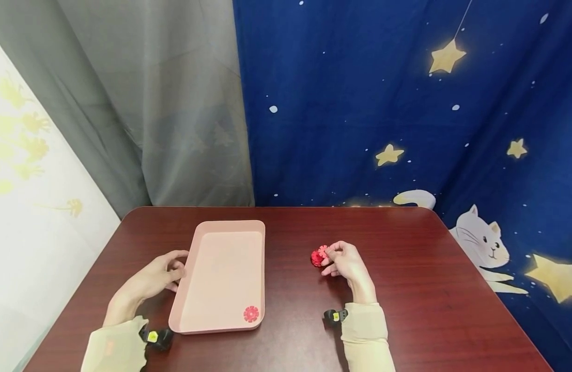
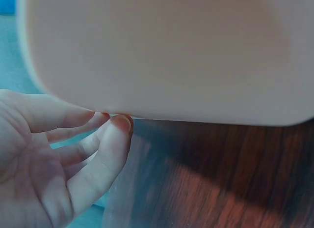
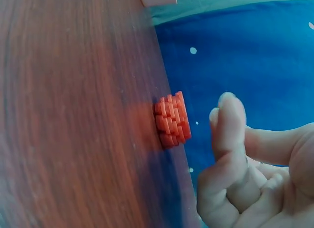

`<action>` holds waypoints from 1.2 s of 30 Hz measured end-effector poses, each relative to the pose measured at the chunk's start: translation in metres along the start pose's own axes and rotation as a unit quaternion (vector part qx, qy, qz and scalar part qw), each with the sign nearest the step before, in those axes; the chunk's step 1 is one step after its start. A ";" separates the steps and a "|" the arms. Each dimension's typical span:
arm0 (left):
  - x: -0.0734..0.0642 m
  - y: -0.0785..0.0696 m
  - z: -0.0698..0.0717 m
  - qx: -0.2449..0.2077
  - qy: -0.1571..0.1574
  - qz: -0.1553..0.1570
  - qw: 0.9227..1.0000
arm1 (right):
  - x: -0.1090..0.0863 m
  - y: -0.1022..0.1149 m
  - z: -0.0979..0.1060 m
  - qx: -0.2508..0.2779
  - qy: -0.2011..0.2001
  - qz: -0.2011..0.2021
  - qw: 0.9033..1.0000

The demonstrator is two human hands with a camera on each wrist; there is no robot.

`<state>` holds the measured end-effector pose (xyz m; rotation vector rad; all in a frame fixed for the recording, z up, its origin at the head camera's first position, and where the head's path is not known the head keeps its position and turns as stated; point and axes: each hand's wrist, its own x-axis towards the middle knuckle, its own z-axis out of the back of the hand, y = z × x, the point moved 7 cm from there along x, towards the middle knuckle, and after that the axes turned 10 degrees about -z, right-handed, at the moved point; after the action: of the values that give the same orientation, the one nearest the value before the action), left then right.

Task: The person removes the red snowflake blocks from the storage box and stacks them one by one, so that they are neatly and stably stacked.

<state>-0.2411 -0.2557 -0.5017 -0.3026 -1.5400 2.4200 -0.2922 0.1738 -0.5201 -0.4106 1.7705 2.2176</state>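
On the left half of the table stands a pink tray [image 1: 225,279], and a red notched disc [image 1: 250,314] lies in its near right corner. My left hand [image 1: 151,276] is against the tray's left side. Seen from the left wrist, that hand's fingertips touch the tray's edge [image 2: 196,119]. To the right, several red notched discs form a stack [image 3: 171,121] on the table. My right hand [image 1: 347,263] is beside this stack, fingers bent. In the right wrist view the right hand [image 3: 245,164] is apart from the stack, and no disc shows between its fingers.
The dark red-brown table [image 1: 295,330] lies under everything. Behind it hang a grey curtain [image 1: 197,103] and a blue star-patterned curtain [image 1: 341,103]. Each wrist carries a small black camera, one left [image 1: 161,338] and one right [image 1: 333,316].
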 end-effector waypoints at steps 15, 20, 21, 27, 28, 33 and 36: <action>0.001 -0.001 0.000 0.012 0.005 -0.006 1.000 | 0.008 -0.009 -0.006 -0.062 -0.011 -0.033 0.997; 0.002 -0.001 -0.001 0.014 0.007 -0.011 1.000 | 0.010 -0.012 -0.007 -0.077 -0.012 -0.036 0.996; 0.002 -0.002 -0.001 0.014 0.006 -0.010 1.000 | 0.011 -0.012 -0.007 -0.077 -0.014 -0.036 0.996; 0.001 -0.003 -0.001 0.018 0.004 -0.009 1.000 | 0.011 -0.012 -0.003 -0.065 -0.032 -0.035 0.997; 0.001 -0.002 -0.001 0.018 0.003 -0.007 1.000 | 0.011 -0.012 -0.002 -0.060 -0.035 -0.035 0.997; 0.001 -0.003 -0.001 0.022 0.003 -0.007 1.000 | 0.010 -0.011 0.002 -0.029 -0.036 -0.032 0.998; 0.002 -0.003 -0.001 0.020 0.004 -0.006 1.000 | 0.009 -0.010 0.003 -0.028 -0.031 -0.032 0.999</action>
<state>-0.2427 -0.2533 -0.4998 -0.2930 -1.4842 2.4343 -0.2968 0.1796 -0.5322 -0.3997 1.6432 2.2161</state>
